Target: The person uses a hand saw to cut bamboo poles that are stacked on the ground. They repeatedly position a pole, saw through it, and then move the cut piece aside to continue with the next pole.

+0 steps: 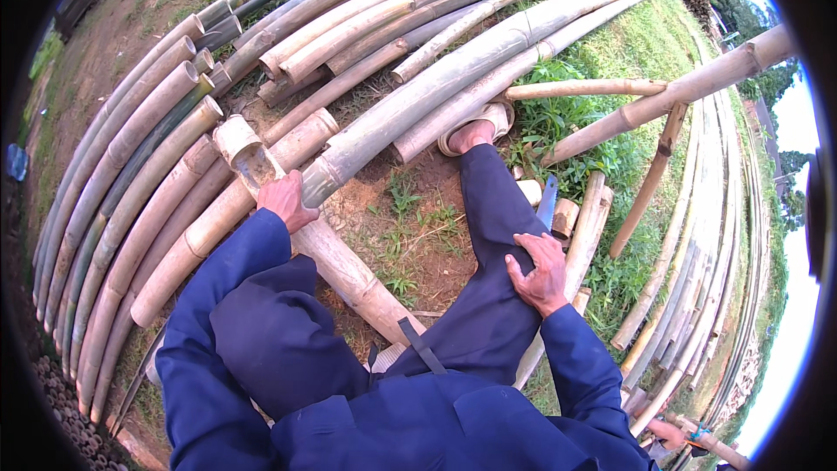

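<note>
- Head view, nearest stuff first: right hand [536, 270] rests on the trouser leg [484, 218], fingers loosely spread, nothing in them.
- Left hand [288, 199] lies over the pale notched pole [349, 270], the bamboo slanting away between the person's legs, right by its scooped-out mouth. Fingers slightly bent; honestly can't tell how tight, the undersides are hidden.
- My guess on handling: stiff, hollow, still kinda heavy, with smooth skin that could slip if damp. I'd grab the full round on the near side of the notch, since that thin cut rim looks likeliest to split.
- Grey-green pole [436, 89] has its cut end just beside the left hand. Looks long, so probably awkward one-handed; I'd lift nearer its middle.
- Farther out, stacked poles [131, 139] fan off to the left.
</note>
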{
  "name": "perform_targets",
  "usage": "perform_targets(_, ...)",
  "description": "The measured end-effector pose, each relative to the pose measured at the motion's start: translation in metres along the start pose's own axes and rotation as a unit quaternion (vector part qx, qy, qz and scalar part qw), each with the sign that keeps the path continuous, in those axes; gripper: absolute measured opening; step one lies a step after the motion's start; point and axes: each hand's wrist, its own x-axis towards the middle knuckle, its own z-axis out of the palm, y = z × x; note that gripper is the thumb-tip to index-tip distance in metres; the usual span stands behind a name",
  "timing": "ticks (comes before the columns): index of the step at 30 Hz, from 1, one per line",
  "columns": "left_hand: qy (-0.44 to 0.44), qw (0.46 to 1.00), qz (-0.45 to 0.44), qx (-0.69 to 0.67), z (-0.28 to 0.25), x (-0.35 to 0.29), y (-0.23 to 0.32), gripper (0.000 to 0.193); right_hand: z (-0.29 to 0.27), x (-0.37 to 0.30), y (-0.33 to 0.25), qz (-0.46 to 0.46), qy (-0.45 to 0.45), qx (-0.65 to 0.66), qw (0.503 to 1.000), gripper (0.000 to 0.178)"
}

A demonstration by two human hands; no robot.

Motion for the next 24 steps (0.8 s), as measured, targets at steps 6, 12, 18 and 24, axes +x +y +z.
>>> perform_targets(6,0.016,0.998,0.036,-0.045,-0.035,-0.039,-0.021,0.062,-0.006,0.000,-0.004,-0.012,0.006,-0.004,1.000,0.036)
perform_targets(12,0.009,1.000,-0.026,-0.005,-0.026,-0.170,-0.179,0.070,-0.003,0.001,-0.012,-0.028,-0.013,-0.012,0.999,0.036)
perform_targets(18,-0.108,0.963,-0.242,0.050,0.006,-0.352,-0.325,0.087,-0.004,0.002,-0.018,-0.032,-0.042,-0.035,0.998,0.034)
perform_targets(24,-0.035,0.850,-0.466,0.244,0.065,-0.561,-0.476,0.089,0.029,0.017,0.000,-0.049,-0.048,0.023,0.997,0.035)
